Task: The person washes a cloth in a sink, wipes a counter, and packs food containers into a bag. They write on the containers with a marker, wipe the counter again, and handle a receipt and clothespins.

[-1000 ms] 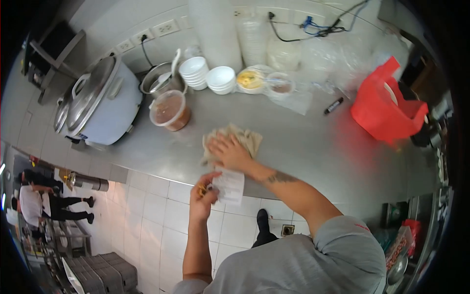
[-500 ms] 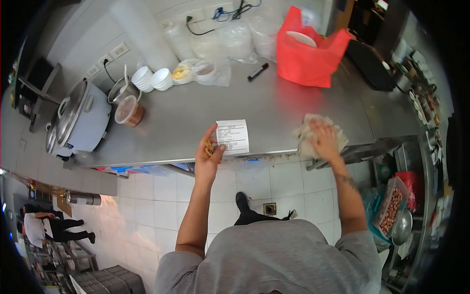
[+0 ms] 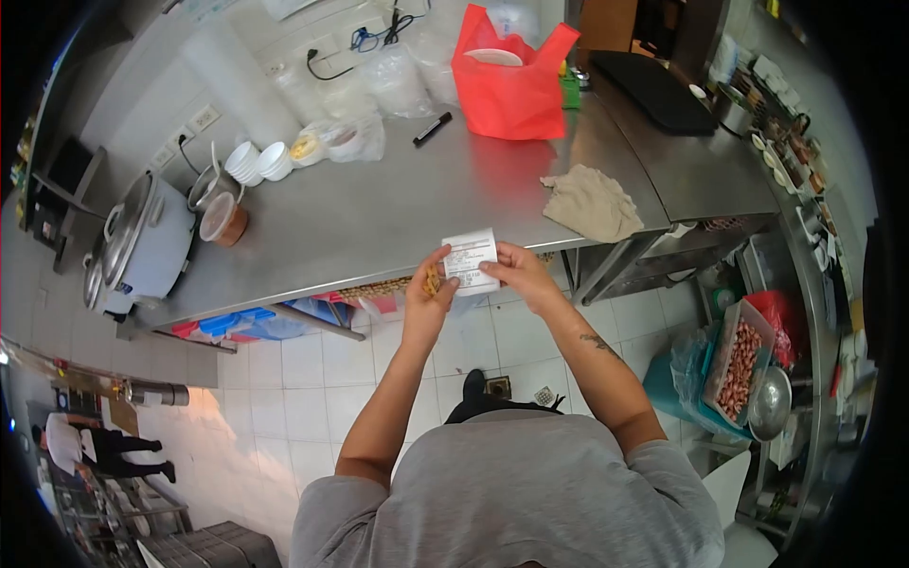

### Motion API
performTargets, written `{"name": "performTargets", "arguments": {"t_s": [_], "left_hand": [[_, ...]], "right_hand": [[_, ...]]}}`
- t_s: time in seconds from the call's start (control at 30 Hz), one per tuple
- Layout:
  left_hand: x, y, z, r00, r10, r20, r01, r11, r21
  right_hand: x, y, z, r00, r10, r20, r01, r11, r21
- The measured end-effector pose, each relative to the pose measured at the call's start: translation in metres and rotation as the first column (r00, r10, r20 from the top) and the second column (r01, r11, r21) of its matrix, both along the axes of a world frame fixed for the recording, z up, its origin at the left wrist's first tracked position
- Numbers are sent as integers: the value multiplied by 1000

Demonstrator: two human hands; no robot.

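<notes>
A printed paper receipt (image 3: 471,252) is held up near the counter's front edge, between both hands. My left hand (image 3: 425,301) pinches its left side, and a small yellow-brown bundle (image 3: 432,280) is also tucked in those fingers; I cannot make out what it is. My right hand (image 3: 524,276) grips the receipt's right edge, thumb in front. Beyond the right hand, a crumpled beige cloth (image 3: 593,203) lies on the steel counter (image 3: 379,208). A red plastic bag (image 3: 511,99) with a white lid showing inside stands farther back, beside a black marker (image 3: 433,130).
At the left stand a large lidded pot (image 3: 156,241), a tub of reddish sauce (image 3: 224,220) and stacked white bowls (image 3: 260,163). A black tray (image 3: 653,92) lies at the back right. Below right is a bin of small reddish-brown items (image 3: 739,369). Another person (image 3: 80,445) stands far left.
My right hand has let go of the cloth, moved left and taken hold of the receipt. The cloth stays on the counter. My view has shifted to the right.
</notes>
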State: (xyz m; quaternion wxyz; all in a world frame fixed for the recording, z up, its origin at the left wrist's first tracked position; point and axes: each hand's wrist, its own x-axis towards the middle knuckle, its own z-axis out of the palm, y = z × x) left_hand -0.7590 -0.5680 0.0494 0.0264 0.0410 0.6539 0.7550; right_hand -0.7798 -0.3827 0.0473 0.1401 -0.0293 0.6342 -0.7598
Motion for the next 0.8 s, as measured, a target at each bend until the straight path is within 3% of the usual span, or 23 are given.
{"name": "performTargets", "arguments": {"t_s": [0.13,0.23,0.33,0.5,0.6,0.63,0.7,0.8], "left_hand": [[-11,11,-11,991,-1,132,-16,991,130],[-15,7,-26,963,-102,248,57,981,184],[-18,5,-11,957,-157,246,112,976,185],[-63,17,30,997,-62,37,64,996,-65],[-108,27,58,981,-32,-189,-4,982,-189],[-125,31,69,961,-21,-276,-40,976,-216],[-169,44,95,909,7,-416,-83,983,-164],[-234,81,136,898,-12,-440,-51,990,-131]], "right_hand": [[-11,22,-9,987,-137,-87,132,989,-63],[-16,39,-1,985,-147,-86,146,989,-17],[-25,35,5,987,-92,-133,95,995,17],[-43,15,7,978,-66,-197,75,996,43],[-55,25,7,922,-278,-270,341,913,223],[-60,34,4,853,-285,-437,478,763,435],[-67,58,-12,692,-146,-707,715,270,645],[-80,81,-79,719,-151,-679,685,-14,729]]}}
